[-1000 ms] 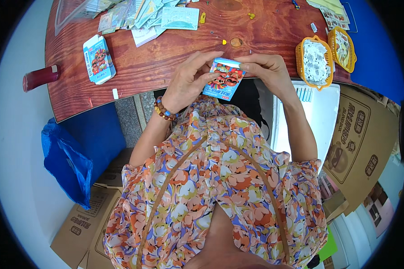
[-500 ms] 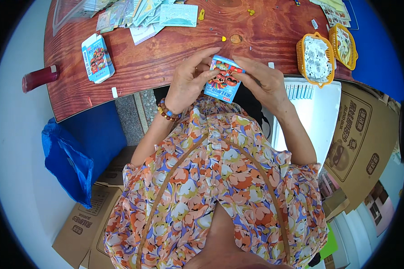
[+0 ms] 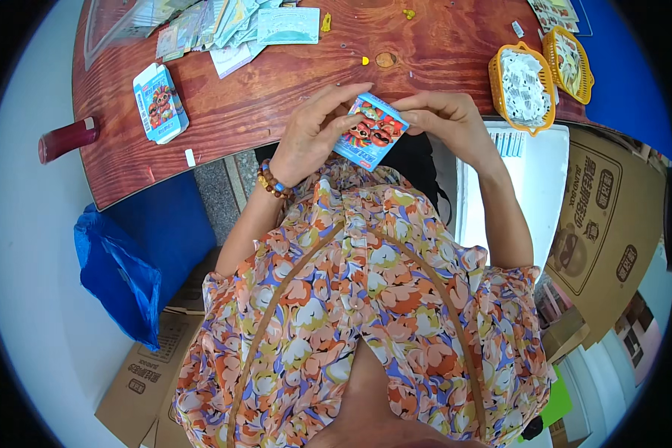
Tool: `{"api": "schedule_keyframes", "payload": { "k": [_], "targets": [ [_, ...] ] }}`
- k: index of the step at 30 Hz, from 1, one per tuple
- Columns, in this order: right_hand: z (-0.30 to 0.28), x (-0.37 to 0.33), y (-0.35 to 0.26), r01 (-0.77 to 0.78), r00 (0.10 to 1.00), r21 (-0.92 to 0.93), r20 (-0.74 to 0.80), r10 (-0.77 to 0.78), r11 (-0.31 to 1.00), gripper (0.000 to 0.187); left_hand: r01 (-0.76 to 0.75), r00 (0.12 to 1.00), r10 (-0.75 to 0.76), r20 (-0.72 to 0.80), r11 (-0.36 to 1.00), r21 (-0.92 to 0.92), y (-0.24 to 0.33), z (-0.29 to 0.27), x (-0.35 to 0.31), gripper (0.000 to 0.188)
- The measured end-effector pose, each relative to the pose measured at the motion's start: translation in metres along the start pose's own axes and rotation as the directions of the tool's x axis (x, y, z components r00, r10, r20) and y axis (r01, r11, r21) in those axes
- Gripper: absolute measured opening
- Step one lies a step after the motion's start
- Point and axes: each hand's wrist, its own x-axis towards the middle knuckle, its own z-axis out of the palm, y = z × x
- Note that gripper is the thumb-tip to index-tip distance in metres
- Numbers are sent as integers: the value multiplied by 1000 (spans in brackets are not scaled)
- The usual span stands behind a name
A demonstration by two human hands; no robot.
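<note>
Above my lap, at the table's near edge, I hold a small blue cardboard box (image 3: 375,136) printed with red cartoon figures. My left hand (image 3: 310,133) grips its left side, thumb on the printed face and fingers behind the far edge. At the box's upper right corner, my right hand (image 3: 448,123) pinches with thumb and forefinger. Whatever is inside the box is hidden. A similar blue box (image 3: 161,104) lies on the table to the left, its end flap out.
Card packets (image 3: 231,30) pile up beside a clear plastic bin (image 3: 116,37). Two yellow baskets, one with white packets (image 3: 523,86), stand at right. A dark red cylinder (image 3: 69,140) juts past the left table edge. A white tub (image 3: 530,183) stands below; a blue bag (image 3: 119,276) hangs left.
The box has tilted, its lower end swinging slightly right and its top right corner lower. My right hand has shifted from its upper face to the right corner. The view has shifted slightly.
</note>
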Motion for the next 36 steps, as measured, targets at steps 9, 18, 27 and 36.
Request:
{"api": "schedule_keyframes", "payload": {
  "k": [9, 18, 27, 36],
  "targets": [
    [7, 5, -8, -149, 988, 74, 60, 145, 986, 37, -119, 991, 125, -41, 986, 119, 11, -1, 11, 32],
    [17, 11, 12, -61, 998, 116, 41, 57, 991, 34, -90, 991, 101, -87, 988, 127, 1, -1, 10, 34],
    [13, 14, 14, -121, 992, 131, 60, 114, 984, 29, 25, 992, -22, -127, 999, 21, -2, 3, 6, 33],
    [48, 8, 20, 253, 888, -418, -257, -381, 872, 38, 41, 965, -88, -248, 981, -187, -6, 10, 8, 36]
  ]
}}
